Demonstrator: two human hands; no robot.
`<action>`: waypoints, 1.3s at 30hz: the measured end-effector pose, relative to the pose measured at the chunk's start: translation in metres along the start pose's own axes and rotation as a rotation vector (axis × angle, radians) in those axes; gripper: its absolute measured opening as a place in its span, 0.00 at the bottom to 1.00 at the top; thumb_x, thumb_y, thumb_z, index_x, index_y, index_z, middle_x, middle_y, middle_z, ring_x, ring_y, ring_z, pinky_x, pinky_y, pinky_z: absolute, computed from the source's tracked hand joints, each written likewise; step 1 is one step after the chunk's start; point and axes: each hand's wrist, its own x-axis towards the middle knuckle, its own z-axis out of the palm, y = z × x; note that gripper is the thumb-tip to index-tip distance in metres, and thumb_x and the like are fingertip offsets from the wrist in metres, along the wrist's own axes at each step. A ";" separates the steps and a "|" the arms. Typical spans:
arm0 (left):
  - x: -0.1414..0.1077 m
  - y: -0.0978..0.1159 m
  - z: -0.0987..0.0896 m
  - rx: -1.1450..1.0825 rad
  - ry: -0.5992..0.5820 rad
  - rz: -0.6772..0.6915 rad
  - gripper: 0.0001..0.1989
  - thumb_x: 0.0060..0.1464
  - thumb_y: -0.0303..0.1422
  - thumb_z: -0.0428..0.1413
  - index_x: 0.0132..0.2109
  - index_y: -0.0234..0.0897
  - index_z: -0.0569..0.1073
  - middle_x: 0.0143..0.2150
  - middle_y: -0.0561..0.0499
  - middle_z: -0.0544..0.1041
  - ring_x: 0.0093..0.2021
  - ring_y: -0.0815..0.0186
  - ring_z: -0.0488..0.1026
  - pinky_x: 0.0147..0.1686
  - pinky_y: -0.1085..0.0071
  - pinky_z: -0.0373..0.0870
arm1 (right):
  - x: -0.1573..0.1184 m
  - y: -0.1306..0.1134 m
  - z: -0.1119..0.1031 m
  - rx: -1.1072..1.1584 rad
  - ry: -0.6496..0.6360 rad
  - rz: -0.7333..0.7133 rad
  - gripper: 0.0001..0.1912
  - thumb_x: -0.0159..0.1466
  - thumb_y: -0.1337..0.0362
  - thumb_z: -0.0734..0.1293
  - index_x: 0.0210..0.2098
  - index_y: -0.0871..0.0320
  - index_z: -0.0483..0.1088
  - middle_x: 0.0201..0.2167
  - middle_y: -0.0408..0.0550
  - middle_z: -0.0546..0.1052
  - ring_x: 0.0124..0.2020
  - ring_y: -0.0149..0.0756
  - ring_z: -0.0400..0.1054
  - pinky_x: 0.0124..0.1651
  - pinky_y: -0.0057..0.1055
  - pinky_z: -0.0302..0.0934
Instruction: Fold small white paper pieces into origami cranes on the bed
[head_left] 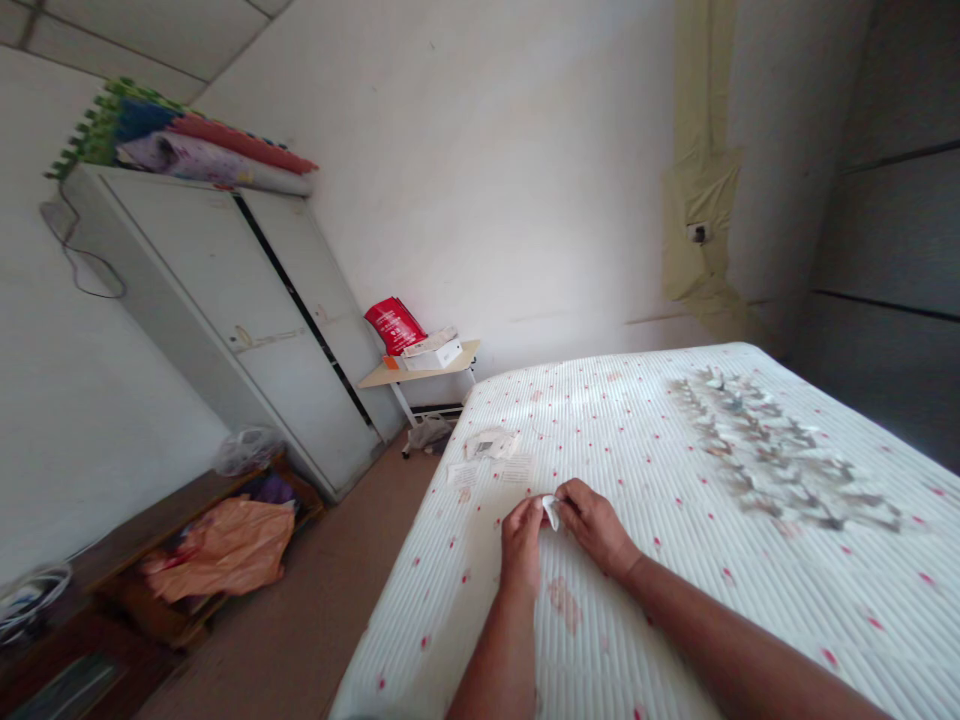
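The left hand (521, 545) and right hand (592, 525) close together, fingertips firmly pinching a small white paper (551, 512) from both sides, just above a white mattress (750, 640). A blurred heap of small pieces (772, 450) lies far right.

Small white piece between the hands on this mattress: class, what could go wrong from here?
The small white piece could slip from the left hand and right hand and be hard to spot on the white mattress. The right forearm might disturb the heap of small grey-brown items nearby. The paper slips near the mattress edge could perhaps slide to the floor.
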 end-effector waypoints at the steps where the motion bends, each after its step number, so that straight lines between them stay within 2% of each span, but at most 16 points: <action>1: 0.000 0.000 0.000 0.003 -0.006 -0.001 0.21 0.50 0.44 0.52 0.41 0.28 0.74 0.32 0.46 0.76 0.33 0.65 0.70 0.33 0.73 0.65 | 0.000 0.000 0.000 -0.003 0.002 0.002 0.06 0.61 0.65 0.57 0.28 0.57 0.62 0.25 0.42 0.66 0.26 0.29 0.62 0.31 0.26 0.58; 9: 0.001 -0.007 -0.004 0.015 0.026 -0.019 0.19 0.48 0.42 0.55 0.40 0.28 0.74 0.30 0.47 0.75 0.32 0.65 0.70 0.36 0.72 0.65 | 0.000 -0.003 -0.002 -0.016 -0.006 -0.032 0.05 0.60 0.66 0.58 0.29 0.57 0.63 0.26 0.43 0.67 0.27 0.30 0.63 0.31 0.25 0.58; 15: 0.002 -0.006 -0.003 -0.029 0.031 -0.047 0.19 0.44 0.40 0.58 0.39 0.28 0.74 0.36 0.43 0.76 0.37 0.62 0.71 0.41 0.69 0.64 | 0.000 0.000 0.001 -0.058 -0.006 -0.031 0.05 0.60 0.67 0.58 0.28 0.57 0.62 0.26 0.43 0.67 0.27 0.30 0.63 0.31 0.25 0.58; 26: 0.003 -0.010 -0.005 0.051 0.098 -0.039 0.16 0.43 0.38 0.58 0.37 0.29 0.75 0.32 0.47 0.76 0.34 0.65 0.71 0.37 0.72 0.64 | -0.002 0.000 0.000 -0.019 -0.006 -0.050 0.03 0.59 0.66 0.58 0.31 0.56 0.62 0.26 0.43 0.67 0.27 0.29 0.63 0.31 0.25 0.59; 39: 0.000 0.003 0.002 0.130 0.100 -0.010 0.11 0.42 0.31 0.56 0.34 0.30 0.76 0.30 0.47 0.77 0.33 0.64 0.72 0.36 0.71 0.66 | -0.002 -0.003 -0.002 -0.057 -0.043 -0.011 0.04 0.59 0.68 0.58 0.29 0.57 0.63 0.26 0.42 0.67 0.27 0.29 0.64 0.31 0.25 0.58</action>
